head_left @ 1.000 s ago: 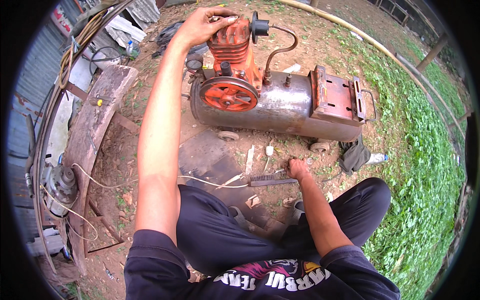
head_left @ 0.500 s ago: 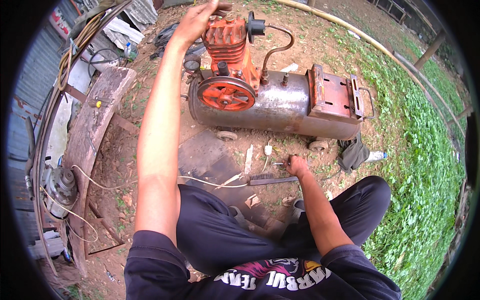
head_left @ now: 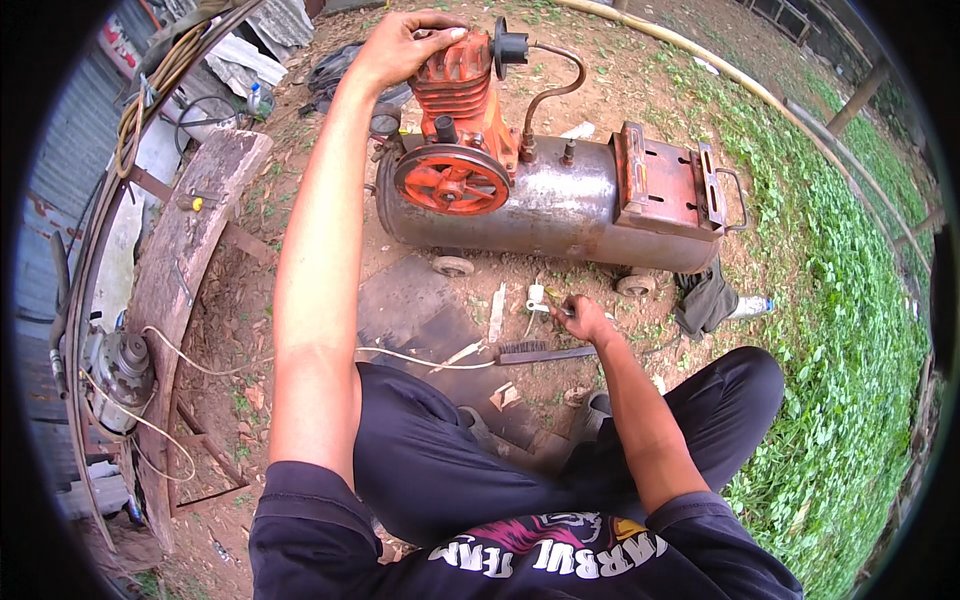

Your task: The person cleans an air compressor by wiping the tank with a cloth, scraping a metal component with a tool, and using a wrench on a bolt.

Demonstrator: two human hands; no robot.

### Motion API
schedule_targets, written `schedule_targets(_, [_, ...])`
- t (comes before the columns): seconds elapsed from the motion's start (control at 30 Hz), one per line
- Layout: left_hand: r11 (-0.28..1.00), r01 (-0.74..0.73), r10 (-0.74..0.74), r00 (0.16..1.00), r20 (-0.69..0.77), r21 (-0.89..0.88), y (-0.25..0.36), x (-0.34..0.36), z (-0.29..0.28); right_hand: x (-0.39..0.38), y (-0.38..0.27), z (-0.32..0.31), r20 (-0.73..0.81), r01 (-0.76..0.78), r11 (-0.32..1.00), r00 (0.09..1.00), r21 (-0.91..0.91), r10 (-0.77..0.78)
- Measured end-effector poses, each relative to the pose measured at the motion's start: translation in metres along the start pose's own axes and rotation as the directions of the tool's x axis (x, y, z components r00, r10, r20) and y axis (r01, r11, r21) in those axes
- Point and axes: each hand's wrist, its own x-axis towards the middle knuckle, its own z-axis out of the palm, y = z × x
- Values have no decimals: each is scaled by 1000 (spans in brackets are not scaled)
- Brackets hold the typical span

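An orange-red compressor pump (head_left: 455, 90) with a finned head stands on a rusty metal tank (head_left: 560, 195). My left hand (head_left: 405, 45) is on the far left corner of its head, thumb and fingers closed at the top edge. At the front of the pump is a spoked flywheel (head_left: 453, 180). My right hand (head_left: 583, 318) is low over the ground before the tank, closed on a slim metal tool whose pale end points left. Close to that end lies a white electrical plug (head_left: 536, 293). A wire brush (head_left: 545, 354) rests just below my right hand.
Left of me are a weathered plank (head_left: 190, 220) and a grinder-like power tool (head_left: 122, 365) with a pale cord. A dark cloth (head_left: 705, 310) and a plastic bottle (head_left: 750, 307) lie at the tank's right end. Grass (head_left: 830, 400) covers the right side.
My left hand has come down slightly onto the pump head, its thumb now over the edge. My right hand has shifted left and up with the tool, towards the white plug.
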Motion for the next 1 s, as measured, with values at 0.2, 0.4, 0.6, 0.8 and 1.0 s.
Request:
schedule_targets(0.2, [994,91,-89,995,-39,68,1,-4,4,-1,-62,-17,-275,268,889,946,371,-171])
schedule_targets(0.4, [999,-1,5,998,-69,51,0,0,5,13,-147,-43,-596,503,563,803,656,-23])
schedule_targets(0.6, [1000,-28,26,989,-143,-11,-7,-3,15,30,-192,-89,-375,301,497,926,814,54])
schedule_targets(0.8, [994,108,-110,972,-206,-17,2,1,23,44,-201,-99,-272,146,559,951,816,149])
schedule_targets(1.0, [989,151,-150,970,-193,-9,-1,2,17,34,-207,-117,-132,44,519,982,854,135])
